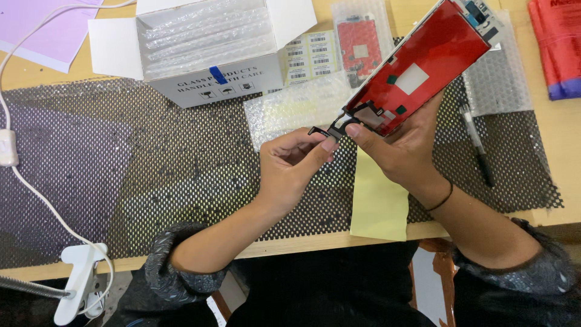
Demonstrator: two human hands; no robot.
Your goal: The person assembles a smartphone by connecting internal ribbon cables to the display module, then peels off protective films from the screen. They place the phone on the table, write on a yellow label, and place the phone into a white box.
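Fingers of the left hand (290, 160) pinch a thin black flex strip (330, 129) at the lower end of a red-backed screen panel (417, 66); thumb and forefinger close on it right at its tip. The right hand (399, 151) wraps the panel's lower end, thumb pressed on the edge beside the strip, and holds the panel tilted up and away over the mat (151, 163). The panel's far end hangs above a sheet of bubble wrap (496, 79).

Done well, this grip looks like it wants a light pinch: the strip is thin and joins the panel at a narrow neck, so any pull should run along its length, not sideways, with the right thumb bracing the panel close to the joint. Twisting the strip would likely crease it.

Room is good toward the body: the mat in front of both hands is mostly bare, with only a yellow sheet (378, 200) lying flat under the right wrist. Behind is crowded. An open white box (212, 54) of wrapped parts stands to the left rear, a second bagged panel (360, 42) and label stickers (308, 54) lie just beyond the hands, and a pen (478, 145) lies to the right near the mat's edge. The table edge (302, 245) runs close under the forearms. A white cable (36, 194) and clamp (78, 278) sit well apart at far left.
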